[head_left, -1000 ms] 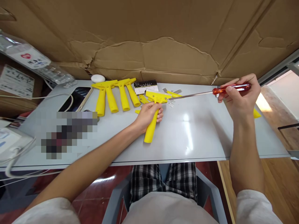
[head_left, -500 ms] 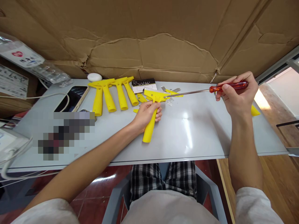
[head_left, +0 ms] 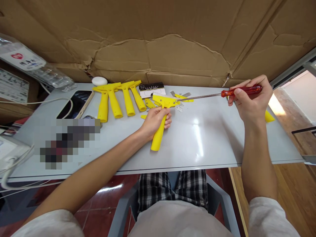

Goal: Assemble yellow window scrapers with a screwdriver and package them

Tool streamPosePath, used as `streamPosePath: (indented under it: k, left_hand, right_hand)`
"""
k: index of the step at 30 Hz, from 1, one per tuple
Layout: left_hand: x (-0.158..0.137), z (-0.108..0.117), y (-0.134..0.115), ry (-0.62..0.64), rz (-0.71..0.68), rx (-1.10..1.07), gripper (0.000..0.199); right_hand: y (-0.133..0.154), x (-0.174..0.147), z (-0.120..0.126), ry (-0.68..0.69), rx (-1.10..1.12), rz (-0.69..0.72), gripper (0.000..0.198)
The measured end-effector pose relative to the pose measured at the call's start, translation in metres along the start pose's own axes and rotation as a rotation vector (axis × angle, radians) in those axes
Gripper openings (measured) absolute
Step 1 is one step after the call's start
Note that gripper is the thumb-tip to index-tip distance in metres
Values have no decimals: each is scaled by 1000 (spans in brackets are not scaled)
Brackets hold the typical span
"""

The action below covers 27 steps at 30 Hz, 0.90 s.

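My left hand (head_left: 158, 122) is closed around the neck of a yellow scraper (head_left: 158, 140), whose wide head points up and away from me. Small screws show on that head. My right hand (head_left: 250, 98) grips a screwdriver (head_left: 243, 91) by its red translucent handle. Its long metal shaft runs left, with the tip at the right end of the scraper head; whether it sits in a screw I cannot tell. Behind the scraper lie loose metal blades (head_left: 187, 94) and yellow plate pieces (head_left: 149, 103).
Several yellow scraper handles (head_left: 128, 103) lean in a row at the back, beside a black-and-white box (head_left: 151, 90). A phone (head_left: 76, 103), white cables and a plastic bottle (head_left: 32, 64) are at left. Cardboard (head_left: 182, 59) walls the table's rear. Another yellow piece (head_left: 269, 117) lies behind my right forearm.
The screwdriver tip has shifted very slightly on the scraper head, right and up. Both hands keep their grips and stay almost in place.
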<state>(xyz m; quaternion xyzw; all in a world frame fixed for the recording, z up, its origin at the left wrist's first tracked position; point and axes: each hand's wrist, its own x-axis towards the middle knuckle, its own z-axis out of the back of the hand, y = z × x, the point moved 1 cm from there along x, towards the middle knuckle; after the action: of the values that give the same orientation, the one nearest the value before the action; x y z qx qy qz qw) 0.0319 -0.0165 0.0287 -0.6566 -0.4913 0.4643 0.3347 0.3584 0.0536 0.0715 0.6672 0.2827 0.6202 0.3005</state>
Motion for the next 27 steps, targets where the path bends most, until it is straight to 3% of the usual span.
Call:
streamPosePath:
  k: [17, 27]
  left_hand:
    - [-2, -1, 1, -12, -21, 28, 42]
    - [0, -3, 9, -68, -101, 40, 41]
  right_hand:
    - [3, -1, -2, 15, -52, -23, 55]
    - [48, -9, -23, 14, -249, 111, 36]
